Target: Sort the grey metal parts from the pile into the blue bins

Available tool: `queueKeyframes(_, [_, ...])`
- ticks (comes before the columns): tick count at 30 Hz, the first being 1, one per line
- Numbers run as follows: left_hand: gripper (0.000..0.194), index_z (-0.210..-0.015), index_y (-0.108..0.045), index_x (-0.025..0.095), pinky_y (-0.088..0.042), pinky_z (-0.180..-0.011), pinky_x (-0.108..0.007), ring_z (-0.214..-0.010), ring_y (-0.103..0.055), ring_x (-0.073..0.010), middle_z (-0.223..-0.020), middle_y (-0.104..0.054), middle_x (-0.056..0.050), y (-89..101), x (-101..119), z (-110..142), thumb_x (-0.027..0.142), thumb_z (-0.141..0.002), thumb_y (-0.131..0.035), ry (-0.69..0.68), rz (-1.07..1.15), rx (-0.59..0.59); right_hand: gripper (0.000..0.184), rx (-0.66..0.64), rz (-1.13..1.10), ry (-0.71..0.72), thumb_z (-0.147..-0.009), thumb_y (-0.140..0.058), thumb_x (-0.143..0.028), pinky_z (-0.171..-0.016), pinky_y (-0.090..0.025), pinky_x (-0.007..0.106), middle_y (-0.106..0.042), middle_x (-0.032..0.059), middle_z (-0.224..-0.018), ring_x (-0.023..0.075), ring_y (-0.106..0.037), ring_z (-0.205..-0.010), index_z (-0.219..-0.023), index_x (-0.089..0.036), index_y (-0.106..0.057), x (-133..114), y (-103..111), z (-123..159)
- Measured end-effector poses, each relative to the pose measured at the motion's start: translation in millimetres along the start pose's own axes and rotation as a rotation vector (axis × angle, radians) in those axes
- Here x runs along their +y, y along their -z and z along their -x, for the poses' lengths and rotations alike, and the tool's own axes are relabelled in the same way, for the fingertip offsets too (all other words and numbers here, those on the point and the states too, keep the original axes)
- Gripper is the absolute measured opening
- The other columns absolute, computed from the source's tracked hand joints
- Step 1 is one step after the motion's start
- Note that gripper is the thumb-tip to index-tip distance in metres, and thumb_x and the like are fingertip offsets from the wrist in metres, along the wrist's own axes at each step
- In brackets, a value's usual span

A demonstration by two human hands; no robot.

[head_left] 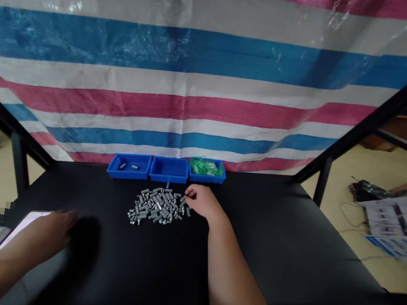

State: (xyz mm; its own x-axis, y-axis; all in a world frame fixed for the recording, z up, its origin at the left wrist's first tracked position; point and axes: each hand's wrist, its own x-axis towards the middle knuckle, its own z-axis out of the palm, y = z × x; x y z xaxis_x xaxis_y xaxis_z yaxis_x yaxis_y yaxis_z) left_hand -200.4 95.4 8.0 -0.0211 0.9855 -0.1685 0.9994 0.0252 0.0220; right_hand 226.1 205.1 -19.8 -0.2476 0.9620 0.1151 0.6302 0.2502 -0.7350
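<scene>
Far left, a pale flat slab [23, 229], possibly a tablet, lies just beside my left hand [54, 232], which rests open on the black worktop [269, 245], fingers loosely apart. Ahead of that hand, a low heap of grey metal pins [156, 206] is spread thin, leaving single pieces easy to reach. Beyond it, three blue bins stand in a row within reach: two pins in the left bin [129, 165], then the middle bin [169, 169], then green bagged parts in the right bin [207, 167]. My right hand [199, 201] curls at the heap's edge; I cannot tell whether it pinches a pin.
</scene>
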Motion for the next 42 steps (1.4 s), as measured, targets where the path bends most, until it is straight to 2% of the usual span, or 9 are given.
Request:
queueKeyframes(3, [0.007, -0.075, -0.058, 0.023, -0.043, -0.063, -0.036, -0.071, -0.065, -0.0274, -0.079, -0.068, -0.008, 30.3, 33, -24, 0.027, -0.069, -0.056, -0.059, -0.073, 0.022, 0.019, -0.051, 0.036, -0.038, -0.07, -0.07, -0.012, -0.064, -0.046, 0.023, -0.074, 0.0021, -0.081, 0.0153, -0.066, -0.07, -0.087, -0.02, -0.072, 2, 0, 2])
queueKeyframes(8, [0.034, -0.116, -0.06, 0.02, -0.049, -0.076, -0.034, -0.093, -0.067, -0.0261, -0.113, -0.068, -0.011, 70.6, 91, -73, 0.033, -0.086, -0.05, -0.057, 0.016, 0.398, 0.021, -0.065, 0.045, -0.119, -0.07, -0.071, -0.012, -0.068, -0.048, 0.023, -0.076, 0.0049, -0.084, 0.0166, -0.069, -0.075, -0.09, -0.018, -0.077, 1, -2, -1])
queueKeyframes(14, [0.034, -0.119, -0.06, 0.028, -0.048, -0.068, -0.032, -0.093, -0.068, -0.026, -0.124, -0.065, -0.006, 56.5, 128, -85, 0.039, -0.088, -0.053, 0.039, 0.129, 0.462, 0.008, -0.039, 0.098, -0.015, -0.071, -0.07, -0.012, -0.066, -0.045, 0.023, -0.073, 0.0033, -0.081, 0.0145, -0.065, -0.071, -0.074, -0.019, -0.073, -1, 4, 1])
queueKeyframes(19, [0.019, -0.1, -0.064, 0.025, -0.047, -0.071, -0.029, -0.082, -0.066, -0.0195, -0.105, -0.069, -0.003, 17.3, 130, -80, 0.034, -0.086, -0.054, -0.035, 0.353, 0.543, 0.012, -0.085, 0.006, -0.007, -0.069, -0.067, -0.011, -0.054, -0.037, 0.021, -0.067, -0.0026, -0.067, 0.011, -0.058, -0.058, -0.078, -0.019, -0.065, -3, 12, 7])
queueKeyframes(25, [0.019, -0.096, -0.066, 0.023, -0.046, -0.073, -0.029, -0.082, -0.063, -0.0186, -0.092, -0.068, -0.003, -15.4, 114, -88, 0.034, -0.087, -0.055, -0.193, 0.535, 0.447, 0.008, -0.224, -0.186, -0.067, -0.07, -0.07, -0.014, -0.055, -0.043, 0.021, -0.067, -0.001, -0.066, 0.0124, -0.061, -0.059, -0.077, -0.018, -0.068, -1, -1, 3])
queueKeyframes(32, [0.02, -0.098, -0.066, 0.023, -0.046, -0.076, -0.03, -0.084, -0.063, -0.0191, -0.094, -0.068, -0.003, -14.2, 116, -92, 0.033, -0.087, -0.053, -0.194, 0.61, 0.418, 0.037, 0.253, -0.48, -0.035, -0.08, -0.069, -0.041, -0.054, -0.049, 0.026, -0.071, 0.005, -0.086, 0.0146, -0.061, -0.062, -0.109, -0.017, -0.065, -13, -6, -8])
queueKeyframes(34, [0.021, -0.1, -0.066, 0.023, -0.046, -0.077, -0.03, -0.085, -0.064, -0.0196, -0.095, -0.069, -0.003, -13.1, 115, -91, 0.032, -0.087, -0.053, -0.191, 0.608, 0.393, 0.029, 0.183, -0.327, -0.026, -0.08, -0.07, -0.038, -0.055, -0.047, 0.024, -0.068, 0.0015, -0.076, 0.0126, -0.058, -0.059, -0.101, -0.018, -0.068, -14, 3, -3])
queueKeyframes(38, [0.023, -0.103, -0.066, 0.024, -0.046, -0.077, -0.03, -0.086, -0.064, -0.0198, -0.096, -0.068, -0.003, -13.2, 112, -91, 0.028, -0.084, -0.053, -0.21, 0.607, 0.342, 0.015, -0.215, -0.092, -0.078, -0.075, -0.074, -0.025, -0.054, -0.043, 0.022, -0.067, -0.0012, -0.069, 0.0108, -0.058, -0.057, -0.089, -0.02, -0.072, -8, 14, 10])
queueKeyframes(42, [0.024, -0.103, -0.066, 0.023, -0.046, -0.073, -0.03, -0.083, -0.064, -0.0192, -0.096, -0.068, -0.003, -14.4, 112, -92, 0.028, -0.084, -0.053, -0.21, 0.632, 0.311, 0.014, -0.239, -0.022, -0.152, -0.073, -0.072, -0.018, -0.055, -0.045, 0.022, -0.071, 0.0019, -0.077, 0.0121, -0.063, -0.06, -0.087, -0.019, -0.074, -3, 6, 11])
